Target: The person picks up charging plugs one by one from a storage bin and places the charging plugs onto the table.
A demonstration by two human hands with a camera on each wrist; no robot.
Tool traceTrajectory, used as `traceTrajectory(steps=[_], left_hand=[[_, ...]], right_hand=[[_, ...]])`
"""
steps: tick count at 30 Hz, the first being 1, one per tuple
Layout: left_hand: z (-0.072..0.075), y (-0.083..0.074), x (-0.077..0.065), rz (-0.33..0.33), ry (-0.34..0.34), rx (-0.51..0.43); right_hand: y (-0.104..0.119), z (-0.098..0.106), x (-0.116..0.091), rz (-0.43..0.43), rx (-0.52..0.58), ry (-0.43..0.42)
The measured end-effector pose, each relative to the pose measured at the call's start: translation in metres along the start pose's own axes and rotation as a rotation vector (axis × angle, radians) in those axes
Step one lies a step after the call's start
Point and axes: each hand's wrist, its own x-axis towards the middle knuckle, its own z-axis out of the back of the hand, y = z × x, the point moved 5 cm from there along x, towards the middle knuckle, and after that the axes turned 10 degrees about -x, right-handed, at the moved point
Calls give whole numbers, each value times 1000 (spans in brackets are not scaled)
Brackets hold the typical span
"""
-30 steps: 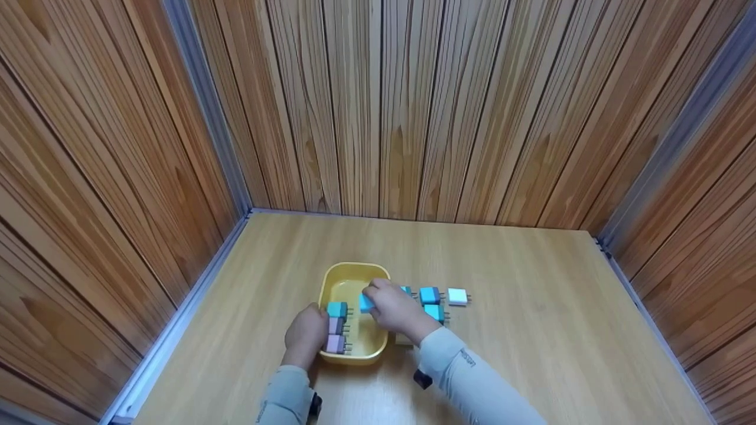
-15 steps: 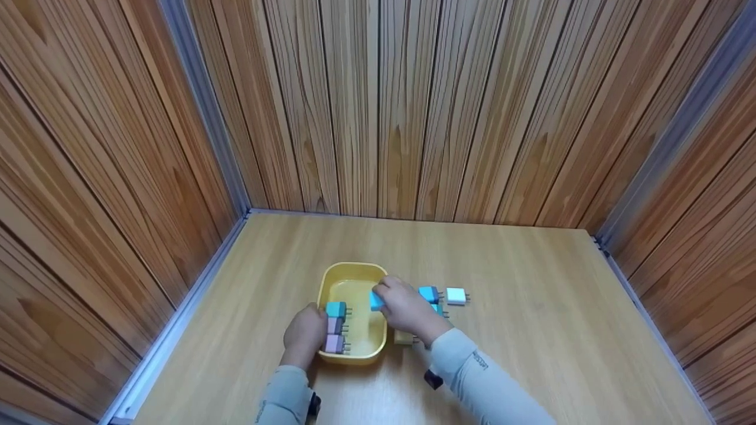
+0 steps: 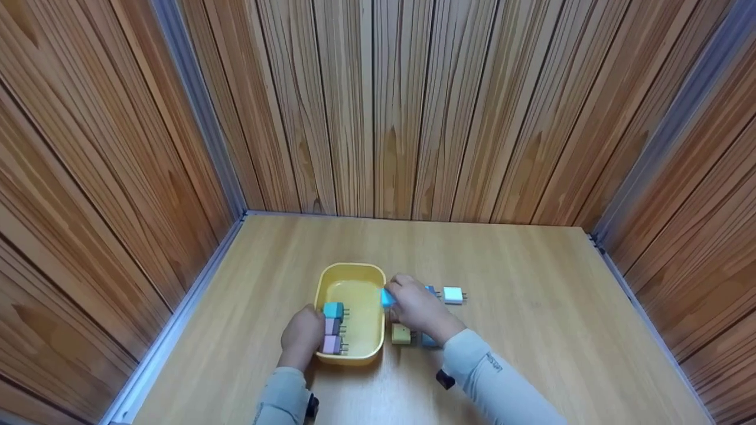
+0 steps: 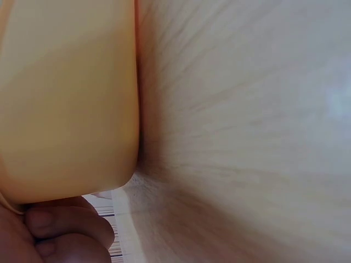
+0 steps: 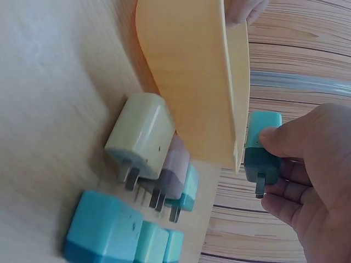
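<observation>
My right hand (image 3: 418, 306) pinches a turquoise charger plug (image 3: 387, 298) above the right rim of a yellow plastic box (image 3: 354, 290). In the right wrist view the thumb lies on the charger's side and its metal prongs point away from the box. My left hand (image 3: 303, 335) grips the box's left rim, with curled fingers (image 4: 71, 222) showing under the edge in the left wrist view. Along the box's left wall inside lie a teal charger (image 3: 332, 310), a purple charger (image 3: 332, 326) and a pinkish charger (image 3: 332, 344).
Right of the box, chargers lie in rows on the wooden table (image 3: 508, 254): a cream one (image 5: 140, 131), a purple one (image 5: 174, 167), a teal one (image 5: 189, 189) and a blue one (image 5: 104, 224). Further right is a white charger (image 3: 453, 295). Wood-panelled walls enclose the table.
My right hand has moved right with the turquoise charger, from over the box's inside to its right rim. The cream charger has come into sight below it. My left hand stays on the rim.
</observation>
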Motion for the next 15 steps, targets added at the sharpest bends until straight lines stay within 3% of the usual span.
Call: traceTrajectory(steps=[9, 15], left_hand=[[2, -3, 1, -23, 0, 28], [0, -1, 1, -15, 2, 31]], right_hand=[[-19, 1, -15, -71, -19, 18], [-30, 3, -25, -122, 24, 26]])
